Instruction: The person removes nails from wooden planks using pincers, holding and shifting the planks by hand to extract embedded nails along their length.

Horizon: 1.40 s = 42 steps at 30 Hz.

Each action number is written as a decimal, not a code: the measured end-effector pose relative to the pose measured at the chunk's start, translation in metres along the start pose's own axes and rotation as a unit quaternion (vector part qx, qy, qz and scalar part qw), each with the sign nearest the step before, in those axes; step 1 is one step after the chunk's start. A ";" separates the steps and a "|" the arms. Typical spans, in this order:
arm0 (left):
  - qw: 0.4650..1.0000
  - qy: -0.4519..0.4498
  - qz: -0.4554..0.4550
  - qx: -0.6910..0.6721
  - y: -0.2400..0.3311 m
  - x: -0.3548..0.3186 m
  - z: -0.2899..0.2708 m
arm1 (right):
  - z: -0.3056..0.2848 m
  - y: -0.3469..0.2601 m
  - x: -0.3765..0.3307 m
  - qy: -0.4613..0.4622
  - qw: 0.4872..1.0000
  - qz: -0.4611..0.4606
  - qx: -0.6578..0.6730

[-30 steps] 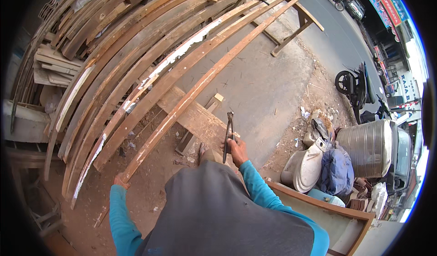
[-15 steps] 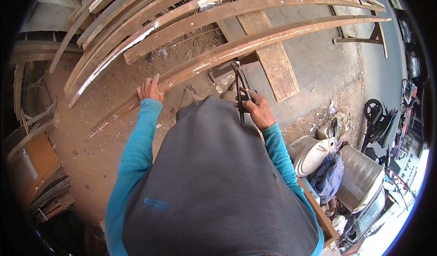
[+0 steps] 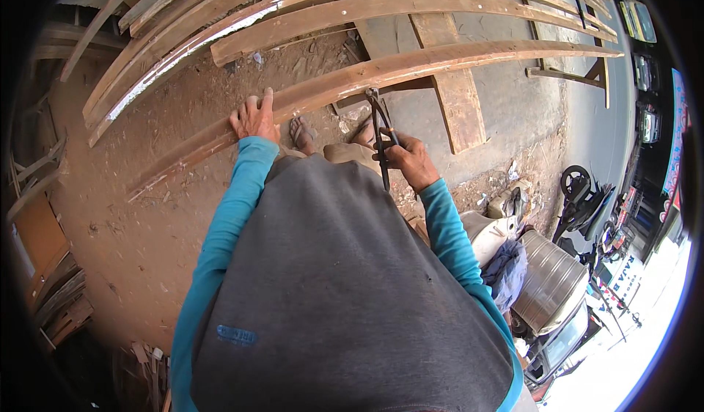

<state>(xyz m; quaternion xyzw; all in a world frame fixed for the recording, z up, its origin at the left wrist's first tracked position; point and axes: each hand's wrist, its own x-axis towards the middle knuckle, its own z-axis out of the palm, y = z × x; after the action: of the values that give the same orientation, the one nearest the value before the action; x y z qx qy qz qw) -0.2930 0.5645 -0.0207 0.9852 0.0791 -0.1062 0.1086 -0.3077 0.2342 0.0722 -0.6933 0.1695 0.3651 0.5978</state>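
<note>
A long wooden beam [image 3: 330, 89] runs across in front of me, slanting from the lower left up to the far right. Streaks of pale residue mark its near edge. My left hand [image 3: 256, 119] is closed over the beam toward its left part, fingers across the top. In my right hand [image 3: 412, 161] is a pair of dark metal pincers [image 3: 380, 119], gripped by the handles. Their jaws are at the beam's near edge, to the right of my left hand; whether they bite on anything is too small to tell.
More long beams [image 3: 345, 12] lie side by side beyond, resting on a plank [image 3: 458, 111] and a wooden trestle [image 3: 568, 77]. My feet [image 3: 302, 133] are on littered ground below. At right stand a metal drum [image 3: 548, 280], a motorcycle [image 3: 583, 199] and a road with vehicles.
The pincers' jaws have come up against the beam's near edge, from slightly below it. My left hand stays on the beam. The whole view has shifted a little.
</note>
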 end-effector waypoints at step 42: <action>0.999 -0.017 -0.046 0.025 0.007 0.007 -0.001 | 0.017 -0.015 0.014 -0.097 0.984 0.058 0.138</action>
<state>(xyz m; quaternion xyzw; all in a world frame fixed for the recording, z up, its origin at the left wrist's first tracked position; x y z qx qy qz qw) -0.2853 0.5585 -0.0201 0.9810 0.1195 -0.1295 0.0807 -0.2930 0.2566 0.0727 -0.5546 0.1991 0.4381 0.6788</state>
